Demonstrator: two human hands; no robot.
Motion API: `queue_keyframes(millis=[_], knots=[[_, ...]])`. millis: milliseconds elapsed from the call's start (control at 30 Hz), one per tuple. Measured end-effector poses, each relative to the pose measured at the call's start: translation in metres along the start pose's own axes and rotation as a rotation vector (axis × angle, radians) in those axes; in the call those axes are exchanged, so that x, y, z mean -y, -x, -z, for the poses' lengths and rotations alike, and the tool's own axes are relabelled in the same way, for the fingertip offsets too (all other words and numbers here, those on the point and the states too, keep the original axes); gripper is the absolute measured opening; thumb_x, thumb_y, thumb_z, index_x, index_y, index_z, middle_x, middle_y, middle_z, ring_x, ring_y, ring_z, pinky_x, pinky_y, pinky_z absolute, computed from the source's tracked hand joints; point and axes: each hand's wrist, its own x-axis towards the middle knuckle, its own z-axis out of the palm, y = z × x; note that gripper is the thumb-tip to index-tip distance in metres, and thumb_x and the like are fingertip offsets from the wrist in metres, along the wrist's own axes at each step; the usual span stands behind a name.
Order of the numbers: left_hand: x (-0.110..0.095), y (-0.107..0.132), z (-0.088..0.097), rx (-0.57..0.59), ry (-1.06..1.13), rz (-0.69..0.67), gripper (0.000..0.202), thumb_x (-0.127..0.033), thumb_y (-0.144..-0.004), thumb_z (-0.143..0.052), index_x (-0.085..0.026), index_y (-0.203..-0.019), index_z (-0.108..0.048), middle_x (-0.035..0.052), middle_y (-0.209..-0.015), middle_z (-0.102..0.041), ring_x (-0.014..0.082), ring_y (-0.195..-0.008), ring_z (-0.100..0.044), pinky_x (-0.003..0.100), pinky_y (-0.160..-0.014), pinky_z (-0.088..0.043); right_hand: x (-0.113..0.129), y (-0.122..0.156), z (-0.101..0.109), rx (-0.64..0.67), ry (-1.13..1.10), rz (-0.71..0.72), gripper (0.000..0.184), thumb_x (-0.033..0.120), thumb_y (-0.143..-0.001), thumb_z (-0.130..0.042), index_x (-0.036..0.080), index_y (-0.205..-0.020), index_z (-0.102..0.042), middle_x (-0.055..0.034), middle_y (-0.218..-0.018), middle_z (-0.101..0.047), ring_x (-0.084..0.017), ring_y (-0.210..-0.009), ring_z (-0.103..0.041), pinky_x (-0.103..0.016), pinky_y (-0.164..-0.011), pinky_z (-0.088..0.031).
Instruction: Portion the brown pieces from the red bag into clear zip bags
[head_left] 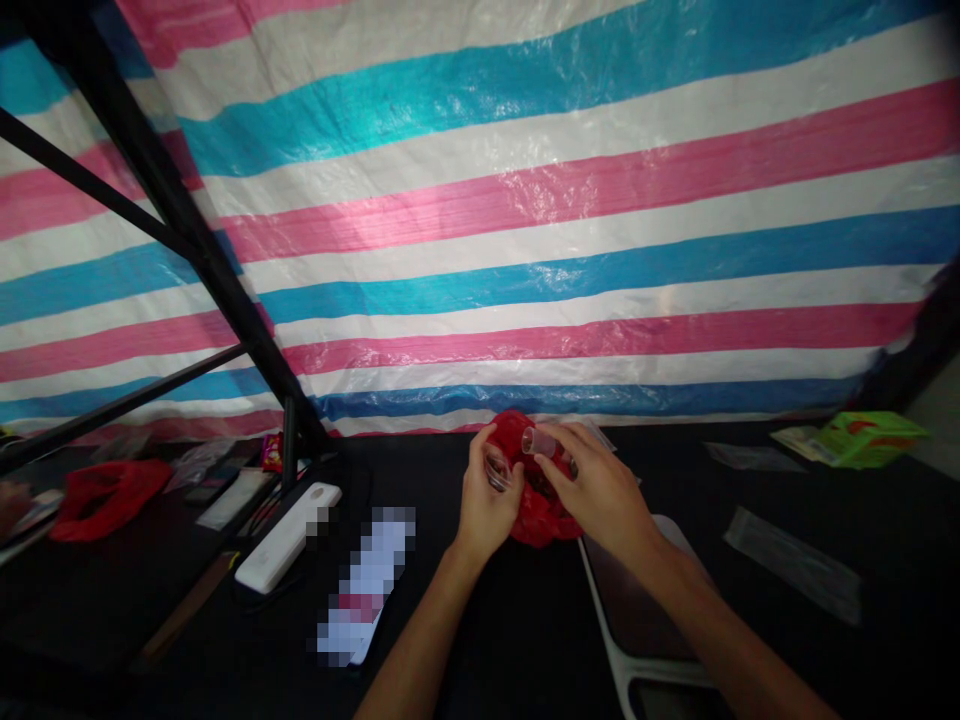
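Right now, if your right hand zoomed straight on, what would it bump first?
Probably the red bag, which shows just past the small clear cup in the right hand. The left hand is close to that line too, and this one picture leaves the depth unclear.

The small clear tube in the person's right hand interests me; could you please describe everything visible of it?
The small clear tube is short and see-through, apparently plastic, and looks pinkish. Its round rim faces left in the picture. The right hand pinches it between thumb and fingers, in front of the red bag. Fingers hide its other end.
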Motion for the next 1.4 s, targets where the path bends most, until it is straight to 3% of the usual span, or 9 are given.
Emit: queue_keyframes(millis=[167,333,433,567,767,900,1067,1200,1400], knots=[[0.004,-0.003,0.005,-0.126,-0.108,-0.005,0.065,-0.021,-0.090,-0.066,-0.025,-0.149,-0.037,0.0039,-0.107,-0.059,0.0163,-0.090,-0.062,0.028,-0.082,-0.052,-0.017,0.005,-0.016,0.096,0.002,-0.126,0.043,0.032,-0.098,-0.058,0.022,-0.140,-0.059,-0.0116,-0.132,-0.069,-0.029,-0.117,-0.068,-0.045,-0.101,-0.054],[0.006,-0.004,0.007,-0.192,-0.158,-0.015,0.069,-0.016,-0.087,-0.064,-0.025,-0.151,-0.037,0.0086,-0.121,-0.058,0.0208,-0.101,-0.063,0.033,-0.089,-0.052,-0.006,0.008,-0.009,0.082,-0.095,-0.036,0.034,0.031,-0.100,-0.057,0.024,-0.132,-0.063,-0.0096,-0.134,-0.068,-0.027,-0.127,-0.062,-0.044,-0.110,-0.047],[0.003,0.000,0.005,-0.142,-0.166,-0.047,0.073,-0.011,-0.084,-0.064,-0.025,-0.151,-0.038,0.0109,-0.130,-0.056,0.0239,-0.112,-0.062,0.037,-0.098,-0.050,0.012,0.010,0.005,0.122,-0.170,0.057,0.029,0.029,-0.101,-0.057,0.028,-0.129,-0.065,-0.0065,-0.130,-0.069,-0.023,-0.120,-0.065,-0.038,-0.104,-0.050],[-0.003,0.009,-0.002,-0.046,-0.113,-0.093,0.074,-0.015,-0.084,-0.066,-0.024,-0.152,-0.038,0.0098,-0.126,-0.060,0.0223,-0.106,-0.063,0.037,-0.096,-0.052,0.024,0.015,0.012,0.224,-0.188,0.071,0.016,0.023,-0.099,-0.058,0.027,-0.107,-0.071,-0.0031,-0.109,-0.076,-0.021,-0.098,-0.071,-0.032,-0.088,-0.052],[-0.012,0.017,-0.012,0.020,-0.219,-0.064,0.071,-0.026,-0.088,-0.069,-0.025,-0.152,-0.039,0.0118,-0.136,-0.062,0.0250,-0.115,-0.066,0.042,-0.102,-0.052,0.009,0.019,0.020,0.195,-0.144,-0.005,0.016,0.023,-0.100,-0.055,0.026,-0.104,-0.070,-0.0020,-0.097,-0.077,-0.020,-0.085,-0.072,-0.032,-0.079,-0.051],[-0.016,0.020,-0.017,0.024,-0.238,-0.003,0.069,-0.031,-0.090,-0.071,-0.027,-0.151,-0.040,0.0084,-0.122,-0.070,0.0252,-0.108,-0.071,0.042,-0.099,-0.055,0.001,0.017,0.031,0.144,-0.187,-0.026,0.015,0.028,-0.100,-0.056,0.026,-0.103,-0.070,-0.0025,-0.098,-0.077,-0.020,-0.083,-0.071,-0.031,-0.077,-0.053],[-0.019,0.027,-0.024,0.084,-0.121,-0.049,0.079,-0.033,-0.085,-0.079,-0.026,-0.153,-0.039,0.0108,-0.133,-0.065,0.0272,-0.119,-0.066,0.046,-0.107,-0.052,0.001,0.017,0.045,0.049,-0.277,-0.037,0.014,0.031,-0.100,-0.059,0.026,-0.101,-0.072,-0.0009,-0.092,-0.076,-0.018,-0.076,-0.068,-0.027,-0.070,-0.053],[-0.029,0.032,-0.031,0.147,0.168,-0.012,0.083,-0.026,-0.084,-0.079,-0.024,-0.155,-0.035,0.0095,-0.125,-0.067,0.0235,-0.113,-0.069,0.042,-0.106,-0.053,0.000,0.021,0.052,-0.005,-0.336,-0.045,0.015,0.035,-0.100,-0.061,0.025,-0.104,-0.073,-0.0024,-0.099,-0.077,-0.019,-0.082,-0.069,-0.027,-0.074,-0.054],[-0.031,0.036,-0.044,0.169,0.317,0.070,0.055,-0.027,-0.088,-0.074,-0.022,-0.139,-0.052,0.0094,-0.128,-0.070,0.0237,-0.117,-0.069,0.040,-0.106,-0.054,-0.011,0.031,0.051,-0.058,-0.500,-0.129,0.022,0.039,-0.096,-0.069,0.026,-0.113,-0.069,-0.0047,-0.105,-0.075,-0.020,-0.089,-0.072,-0.031,-0.084,-0.058]])
